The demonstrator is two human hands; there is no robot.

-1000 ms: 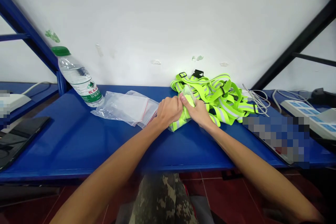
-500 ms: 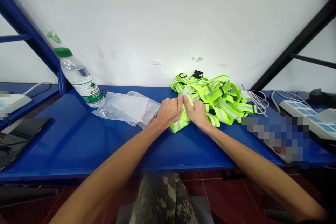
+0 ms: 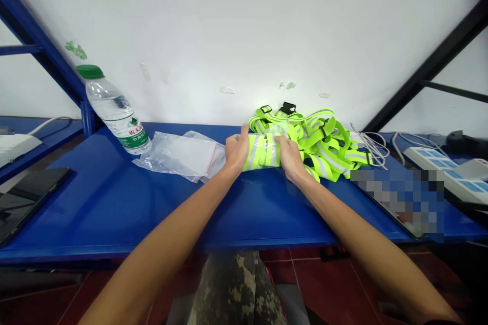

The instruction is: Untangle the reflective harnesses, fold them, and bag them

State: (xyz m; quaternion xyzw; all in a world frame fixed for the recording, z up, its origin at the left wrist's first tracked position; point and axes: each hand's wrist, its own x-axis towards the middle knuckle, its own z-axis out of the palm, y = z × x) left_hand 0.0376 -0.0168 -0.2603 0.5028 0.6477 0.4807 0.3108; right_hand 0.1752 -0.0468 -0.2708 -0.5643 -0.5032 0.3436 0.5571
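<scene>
A folded neon-yellow reflective strap bundle in a clear plastic bag lies on the blue shelf, held between both hands. My left hand grips its left end, fingers curled round it. My right hand presses on its right end, fingers bent over the bag. Just behind lies a tangled pile of the same yellow reflective straps with black buckles.
A stack of clear zip bags lies left of my hands, a water bottle beyond it by the wall. White cables and a power strip are at the right. A dark tablet rests at far left.
My hands have moved apart from pinching the bag's mouth together at the middle. The bagged bundle now lies turned sideways between them, held at both ends.
</scene>
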